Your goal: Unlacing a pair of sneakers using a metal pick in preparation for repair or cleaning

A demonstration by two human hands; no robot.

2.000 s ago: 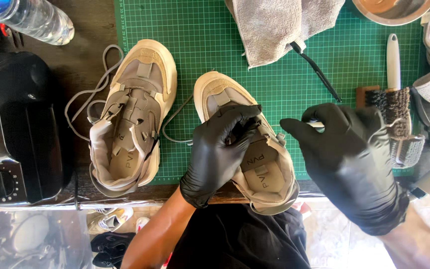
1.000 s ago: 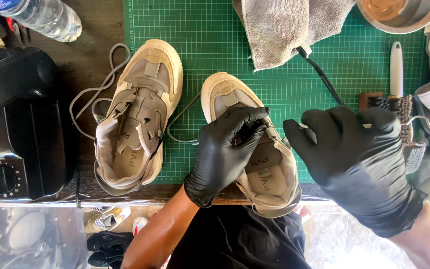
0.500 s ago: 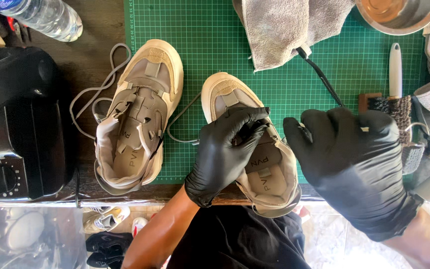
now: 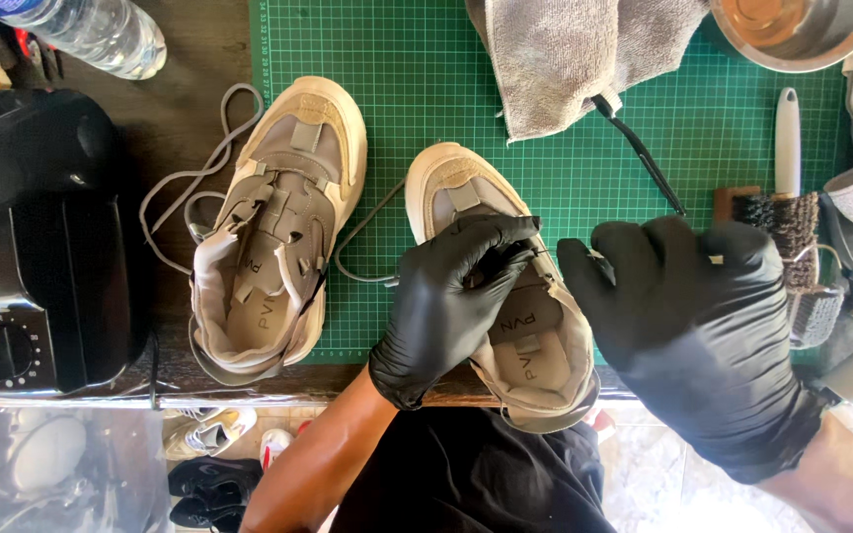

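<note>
Two tan sneakers sit on the green cutting mat [image 4: 565, 89], and I use that mat as my landmark. My left hand [image 4: 456, 296], in a black glove, is on the right sneaker [image 4: 505, 296], which lies near the front edge of the mat with its heel hanging a little over the table edge. My left fingers [image 4: 501, 237] are curled and pinched together over the middle of that sneaker, where the lace holes are, but I cannot tell just what they pinch. My right hand [image 4: 703, 336], also in a black glove, is just beside that sneaker on its right side, over the front right part of the mat. Its fingers point toward my left hand and look bent, but I cannot tell if they are closed on anything. A thin dark lace [image 4: 362, 242] loops on the mat between both sneakers. My other sneaker [image 4: 273, 227] lies on the left edge of the mat, half on the dark table, with its grey lace [image 4: 185, 178] loose off the mat. One grey towel [image 4: 584, 49] lies at the back of the mat. One brush [image 4: 792, 197] with a white handle lies at the right edge of the mat. One metal bowl [image 4: 812, 30] sits at the back right corner. One black machine [image 4: 41, 237] with a dial stands well left of the mat, and a plastic bottle [image 4: 101, 30] lies behind it.
</note>
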